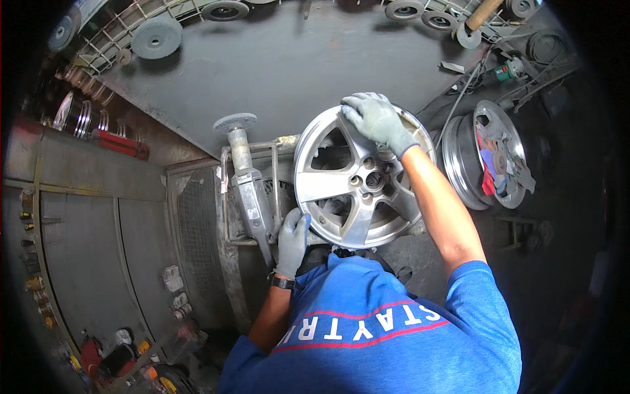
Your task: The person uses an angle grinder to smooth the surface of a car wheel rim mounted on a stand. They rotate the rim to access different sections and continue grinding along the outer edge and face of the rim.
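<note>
A silver five-spoke alloy wheel (328,186) sits in front of my body, its spoked face up. Grey-gloved, my right hand (379,121) is closed over the far edge of its rim, with the forearm reaching across the right side. At the near left edge, my left hand (292,243), also gloved, has its thumb against the rim; the fingers partly go out of sight beside it. A metal frame (275,184) stands under and left of the wheel. Left of it, a grinder (252,200) stands with a round grey disc (235,123) at its far end.
Another wheel (464,161) stands at the right, with scraps and discs in its hollow. A dark panel (275,72) spans the back, below a wire rack (111,43) hung with abrasive discs (156,37). Cables (469,88) run at the far right. Grey cabinets (85,230) line the left.
</note>
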Demonstrator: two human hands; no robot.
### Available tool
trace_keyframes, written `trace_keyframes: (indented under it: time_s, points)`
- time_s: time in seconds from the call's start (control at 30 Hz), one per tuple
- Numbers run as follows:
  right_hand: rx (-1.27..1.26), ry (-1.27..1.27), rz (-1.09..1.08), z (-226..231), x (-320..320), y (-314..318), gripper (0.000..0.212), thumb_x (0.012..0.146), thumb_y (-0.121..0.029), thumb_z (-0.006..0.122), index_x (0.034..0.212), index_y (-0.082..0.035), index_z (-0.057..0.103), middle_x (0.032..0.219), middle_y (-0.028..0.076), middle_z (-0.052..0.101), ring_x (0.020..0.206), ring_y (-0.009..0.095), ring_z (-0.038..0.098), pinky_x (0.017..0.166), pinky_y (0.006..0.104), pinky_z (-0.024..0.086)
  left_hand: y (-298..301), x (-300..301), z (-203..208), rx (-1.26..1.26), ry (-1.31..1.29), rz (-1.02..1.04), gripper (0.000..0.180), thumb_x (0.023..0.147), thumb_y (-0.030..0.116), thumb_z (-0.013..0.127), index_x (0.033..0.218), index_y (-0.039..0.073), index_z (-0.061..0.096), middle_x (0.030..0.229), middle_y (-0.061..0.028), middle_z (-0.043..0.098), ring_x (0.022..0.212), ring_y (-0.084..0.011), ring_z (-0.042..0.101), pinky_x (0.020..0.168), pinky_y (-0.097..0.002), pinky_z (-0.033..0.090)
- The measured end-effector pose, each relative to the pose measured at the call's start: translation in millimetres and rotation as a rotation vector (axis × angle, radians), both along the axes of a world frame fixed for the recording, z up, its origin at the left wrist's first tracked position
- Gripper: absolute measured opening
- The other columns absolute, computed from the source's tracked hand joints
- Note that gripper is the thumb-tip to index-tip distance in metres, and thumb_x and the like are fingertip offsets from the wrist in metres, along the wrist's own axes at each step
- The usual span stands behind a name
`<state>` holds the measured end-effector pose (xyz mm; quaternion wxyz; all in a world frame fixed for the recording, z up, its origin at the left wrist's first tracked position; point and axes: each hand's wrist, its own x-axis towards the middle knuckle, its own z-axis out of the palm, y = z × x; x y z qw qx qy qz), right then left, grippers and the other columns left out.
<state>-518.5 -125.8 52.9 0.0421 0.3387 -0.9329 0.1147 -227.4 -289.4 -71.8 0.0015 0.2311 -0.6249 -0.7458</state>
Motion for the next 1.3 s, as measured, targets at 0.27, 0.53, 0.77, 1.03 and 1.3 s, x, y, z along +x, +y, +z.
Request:
trace_keyframes:
  time_s: [0.27, 0.53, 0.77, 1.03, 1.3]
  points:
    - [-0.461, -0.151, -0.436, -29, -14, 135, 0.048, 0.098, -0.039, 0.049, 0.123, -0.002, 0.067, 0.123, 0.021, 0.067, 0.117, 0.036, 0.063, 0.100, 0.0408, 0.047, -23, -39, 4, -0.114, 0.064, 0.012, 0.036, 0.102, 0.009, 0.047, 0.134, -0.007, 0.055, 0.129, -0.0173, 0.062, 0.116, -0.0235, 0.061, 0.100, -0.0329, 0.047]
    - [-0.797, -0.129, -0.785, -119, 103, 232, 0.043, 0.101, -0.027, 0.047, 0.119, 0.007, 0.065, 0.112, 0.025, 0.069, 0.106, 0.031, 0.066, 0.094, 0.0380, 0.047, -29, -68, 11, -0.573, 0.117, -0.021, 0.028, 0.099, 0.015, 0.055, 0.117, -0.004, 0.066, 0.106, -0.0200, 0.071, 0.099, -0.0314, 0.070, 0.089, -0.0393, 0.053]
    - [-0.768, -0.443, -1.060, -117, 198, 206, 0.050, 0.095, -0.027, 0.060, 0.130, 0.009, 0.057, 0.111, 0.022, 0.070, 0.104, 0.025, 0.065, 0.094, 0.0359, 0.049, -31, -69, 12, -0.729, 0.061, -0.116, 0.024, 0.099, 0.018, 0.053, 0.111, 0.001, 0.065, 0.098, -0.0258, 0.068, 0.092, -0.0417, 0.068, 0.080, -0.0470, 0.052]
    - [-1.029, -0.946, -0.641, -42, 177, 97, 0.043, 0.098, -0.026, 0.060, 0.130, 0.002, 0.060, 0.104, 0.012, 0.069, 0.085, 0.015, 0.067, 0.072, 0.0276, 0.054, -31, -67, 2, -0.804, 0.043, -0.112, 0.022, 0.099, 0.016, 0.051, 0.109, 0.002, 0.064, 0.093, -0.0271, 0.067, 0.088, -0.0464, 0.066, 0.074, -0.0524, 0.050]
    - [-1.746, -1.445, -0.802, -67, 155, 45, 0.030, 0.102, -0.029, 0.054, 0.126, -0.011, 0.052, 0.108, 0.008, 0.065, 0.089, 0.024, 0.073, 0.057, 0.0322, 0.058, -25, -36, -44, -0.648, 0.019, -0.042, 0.025, 0.092, 0.008, 0.052, 0.114, 0.003, 0.063, 0.095, -0.0258, 0.069, 0.087, -0.0437, 0.068, 0.075, -0.0499, 0.052]
